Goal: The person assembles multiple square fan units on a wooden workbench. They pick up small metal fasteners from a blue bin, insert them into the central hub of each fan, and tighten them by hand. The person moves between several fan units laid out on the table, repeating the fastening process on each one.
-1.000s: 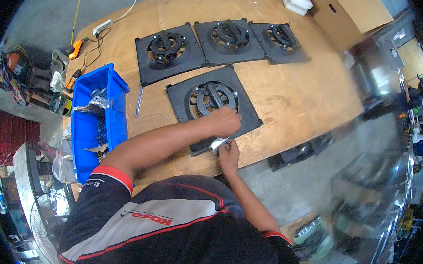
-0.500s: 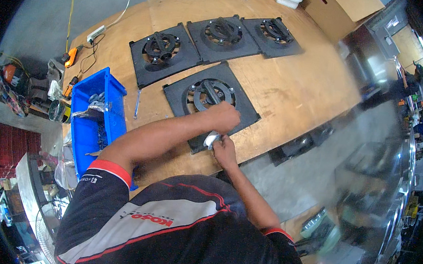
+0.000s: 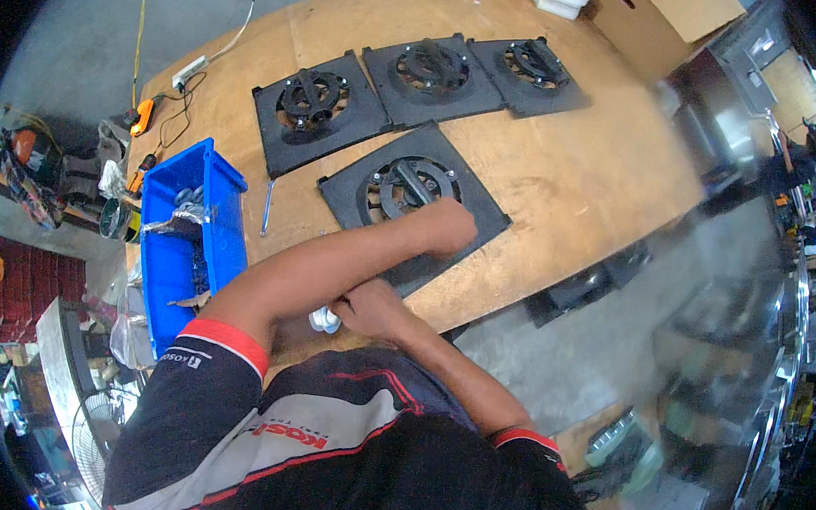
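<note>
A square black panel [image 3: 475, 198] with a round vented opening lies in front of me, and a black ring with a crossbar [image 3: 414, 181] sits over its centre. My left hand [image 3: 448, 228] is closed at the lower right of the crossbar; its fingers face away, so what it grips is hidden. Under my left forearm, by the table's near edge, my right hand [image 3: 372, 310] is closed on a small shiny white piece [image 3: 324, 319]. The forearm covers part of the panel's near left side.
Three similar black panels [image 3: 317, 138] lie in a row behind. At left stands a blue bin [image 3: 223, 231] holding grey rings and small dark parts. A wrench [image 3: 267, 207] lies beside it. An orange tool [image 3: 143, 117], a power strip [image 3: 190, 71] and a cardboard box [image 3: 636, 33] sit farther off.
My right hand has moved left and nearer my body with the white piece, from beside my left hand to under my left forearm. My left hand has shifted slightly right over the panel.
</note>
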The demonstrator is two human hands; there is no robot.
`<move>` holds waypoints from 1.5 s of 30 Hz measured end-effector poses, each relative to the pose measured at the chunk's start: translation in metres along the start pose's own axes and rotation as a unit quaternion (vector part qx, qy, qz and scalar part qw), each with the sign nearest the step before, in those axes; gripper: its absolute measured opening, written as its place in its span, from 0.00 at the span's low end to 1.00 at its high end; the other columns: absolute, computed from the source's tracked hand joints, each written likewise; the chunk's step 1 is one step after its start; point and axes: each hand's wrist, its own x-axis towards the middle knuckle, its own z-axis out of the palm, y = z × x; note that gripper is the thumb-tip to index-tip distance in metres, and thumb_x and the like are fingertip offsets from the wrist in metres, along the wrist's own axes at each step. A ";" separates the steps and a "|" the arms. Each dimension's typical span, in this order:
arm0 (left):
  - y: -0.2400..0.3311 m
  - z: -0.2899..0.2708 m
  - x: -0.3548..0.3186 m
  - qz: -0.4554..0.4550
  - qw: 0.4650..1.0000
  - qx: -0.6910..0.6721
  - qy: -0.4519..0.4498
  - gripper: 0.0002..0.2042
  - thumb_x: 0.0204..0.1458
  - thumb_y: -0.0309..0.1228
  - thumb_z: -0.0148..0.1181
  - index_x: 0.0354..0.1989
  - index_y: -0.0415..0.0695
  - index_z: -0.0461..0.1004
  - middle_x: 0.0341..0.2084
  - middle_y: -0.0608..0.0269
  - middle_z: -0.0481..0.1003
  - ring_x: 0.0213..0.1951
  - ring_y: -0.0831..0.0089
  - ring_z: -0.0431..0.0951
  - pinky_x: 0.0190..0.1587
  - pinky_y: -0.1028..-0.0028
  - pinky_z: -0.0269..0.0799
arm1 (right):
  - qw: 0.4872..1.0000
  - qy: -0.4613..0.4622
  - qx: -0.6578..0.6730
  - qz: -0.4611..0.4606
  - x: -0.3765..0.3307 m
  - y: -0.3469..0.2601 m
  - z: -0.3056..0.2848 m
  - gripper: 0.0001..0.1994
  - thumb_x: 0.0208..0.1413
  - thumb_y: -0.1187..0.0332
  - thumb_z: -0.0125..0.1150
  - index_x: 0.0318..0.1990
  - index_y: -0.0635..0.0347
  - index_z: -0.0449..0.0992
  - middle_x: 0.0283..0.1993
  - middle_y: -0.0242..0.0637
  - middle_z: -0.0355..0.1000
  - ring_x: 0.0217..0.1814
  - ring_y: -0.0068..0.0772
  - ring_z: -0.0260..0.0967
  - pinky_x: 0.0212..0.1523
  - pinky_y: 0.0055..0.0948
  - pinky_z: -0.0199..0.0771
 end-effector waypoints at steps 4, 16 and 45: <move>0.005 -0.006 0.006 -0.006 0.996 0.001 -0.085 0.09 0.42 0.27 0.61 0.32 0.43 0.84 0.31 0.50 0.82 0.36 0.52 0.83 0.34 0.55 0.78 | 0.997 0.048 0.009 0.053 0.013 0.040 0.027 0.26 0.57 0.58 0.58 0.62 0.60 0.68 0.60 0.61 0.68 0.63 0.61 0.65 0.64 0.49 0.64; 0.014 -0.034 0.019 0.033 0.966 0.054 -0.250 0.17 0.40 0.26 0.65 0.43 0.43 0.83 0.42 0.48 0.81 0.47 0.54 0.82 0.44 0.55 0.78 | 0.993 -0.024 0.114 0.013 0.054 0.049 0.027 0.29 0.60 0.58 0.58 0.66 0.60 0.64 0.69 0.53 0.61 0.74 0.53 0.54 0.73 0.45 0.51; 0.002 0.015 -0.021 0.039 0.997 -0.043 0.046 0.12 0.42 0.27 0.64 0.37 0.47 0.79 0.41 0.58 0.73 0.48 0.56 0.76 0.50 0.57 0.72 | 0.921 0.287 0.156 0.211 -0.174 0.150 -0.074 0.18 0.58 0.60 0.64 0.52 0.62 0.77 0.39 0.46 0.80 0.39 0.37 0.79 0.43 0.35 0.77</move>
